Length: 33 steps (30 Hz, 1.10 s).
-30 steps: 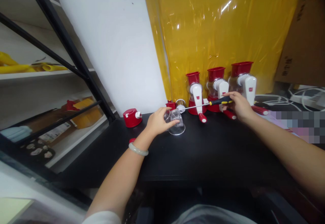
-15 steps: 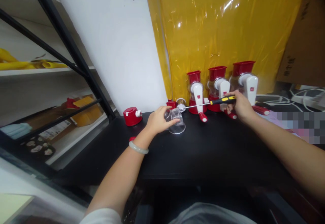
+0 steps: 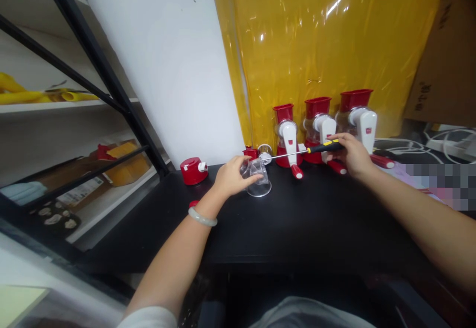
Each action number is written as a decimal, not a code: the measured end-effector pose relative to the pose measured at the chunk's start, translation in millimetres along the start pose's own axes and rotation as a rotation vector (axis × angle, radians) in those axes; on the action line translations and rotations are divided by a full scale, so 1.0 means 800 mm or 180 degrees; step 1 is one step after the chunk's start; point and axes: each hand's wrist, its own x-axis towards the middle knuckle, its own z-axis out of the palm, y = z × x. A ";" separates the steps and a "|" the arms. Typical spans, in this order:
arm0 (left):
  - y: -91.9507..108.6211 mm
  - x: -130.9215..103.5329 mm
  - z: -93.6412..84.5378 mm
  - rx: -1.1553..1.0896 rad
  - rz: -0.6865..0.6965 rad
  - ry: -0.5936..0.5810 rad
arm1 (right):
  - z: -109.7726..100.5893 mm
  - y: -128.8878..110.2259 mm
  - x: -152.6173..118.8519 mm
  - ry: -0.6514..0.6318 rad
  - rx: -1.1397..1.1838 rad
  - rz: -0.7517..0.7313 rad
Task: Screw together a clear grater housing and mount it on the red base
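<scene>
My left hand (image 3: 233, 175) is closed around a clear plastic grater body (image 3: 259, 185), which rests on the black table with its round rim toward me. In my right hand (image 3: 351, 155) is a black and yellow screwdriver (image 3: 319, 147), held by its handle and lying nearly level. Its metal shaft points left, and the tip meets the upper right side of the clear part. Whether a screw sits under the tip is too small to tell. Just behind the clear part are a metal grating drum (image 3: 265, 152) and a small red piece (image 3: 251, 153).
Three red and white rotary graters (image 3: 288, 137) stand in a row at the back. A red round base (image 3: 193, 170) sits on the black table (image 3: 297, 229) at the left. White cables (image 3: 427, 147) lie at the right, and a black-framed shelf (image 3: 111, 95) stands on the left.
My right hand's fingers have shifted slightly forward and changed their grip on the screwdriver handle. The left hand and the clear part have stayed in place.
</scene>
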 end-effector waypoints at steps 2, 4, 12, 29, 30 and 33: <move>-0.001 0.000 0.000 0.0026 0.0005 0.0012 | 0.001 -0.002 -0.002 0.0015 -0.0066 0.0018; -0.001 0.000 0.001 0.0024 0.0021 0.0024 | 0.003 -0.004 -0.004 0.0004 -0.0093 0.0000; 0.000 0.000 0.000 -0.0001 0.0000 0.0006 | 0.005 0.000 -0.006 0.0003 -0.0446 -0.0246; 0.003 0.000 -0.002 -0.0029 -0.0053 -0.0041 | -0.003 0.009 0.004 0.0104 -0.0025 0.0033; 0.003 0.000 -0.002 -0.0032 -0.0051 -0.0035 | -0.002 0.008 0.004 0.0089 -0.0033 0.0007; 0.003 0.000 -0.002 -0.0061 -0.0022 -0.0025 | 0.001 0.005 0.001 0.0050 -0.0067 -0.0075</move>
